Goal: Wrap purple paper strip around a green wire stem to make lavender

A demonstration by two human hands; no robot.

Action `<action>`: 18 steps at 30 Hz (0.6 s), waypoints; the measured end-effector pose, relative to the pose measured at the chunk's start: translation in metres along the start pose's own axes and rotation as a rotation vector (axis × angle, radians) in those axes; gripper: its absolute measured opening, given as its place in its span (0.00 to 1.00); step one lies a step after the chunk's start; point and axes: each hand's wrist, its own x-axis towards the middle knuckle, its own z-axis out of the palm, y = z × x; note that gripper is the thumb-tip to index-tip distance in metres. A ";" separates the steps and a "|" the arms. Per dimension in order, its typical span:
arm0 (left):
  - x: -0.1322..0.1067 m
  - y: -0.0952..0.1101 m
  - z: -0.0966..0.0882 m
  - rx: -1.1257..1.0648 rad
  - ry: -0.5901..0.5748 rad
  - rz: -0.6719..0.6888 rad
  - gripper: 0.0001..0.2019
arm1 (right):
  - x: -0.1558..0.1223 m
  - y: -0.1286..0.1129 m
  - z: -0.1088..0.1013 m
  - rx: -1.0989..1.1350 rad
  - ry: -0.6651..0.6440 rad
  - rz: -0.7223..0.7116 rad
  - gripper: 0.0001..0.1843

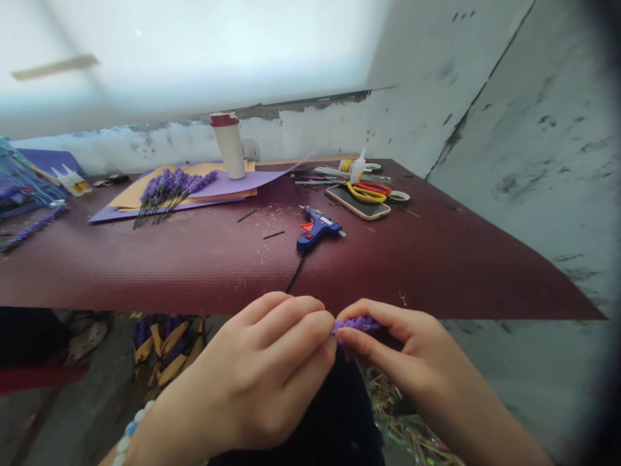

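Both my hands meet just in front of the table's near edge, pinching one small purple foam piece (358,324) between them. My left hand (272,369) is curled, its fingertips closed on the piece's left end. My right hand (392,349) pinches the right end between thumb and forefinger. Most of the piece is hidden by my fingers. A bead bracelet (130,430) circles my left wrist.
On the dark red table (145,265) lie a blue glue gun (316,230) with its black cord, a bunch of purple foam lavender stems (169,188) on purple and tan sheets, a white red-capped bottle (228,145), a phone (358,202), scissors (369,191), and tape. Scraps lie on the floor below.
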 end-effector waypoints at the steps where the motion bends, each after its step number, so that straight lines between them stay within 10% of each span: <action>1: 0.000 0.000 -0.001 0.035 0.009 0.020 0.16 | 0.000 0.000 -0.001 0.022 -0.026 0.024 0.11; 18: -0.006 -0.007 0.010 0.120 0.082 0.030 0.13 | 0.008 0.001 -0.001 0.184 -0.149 0.102 0.14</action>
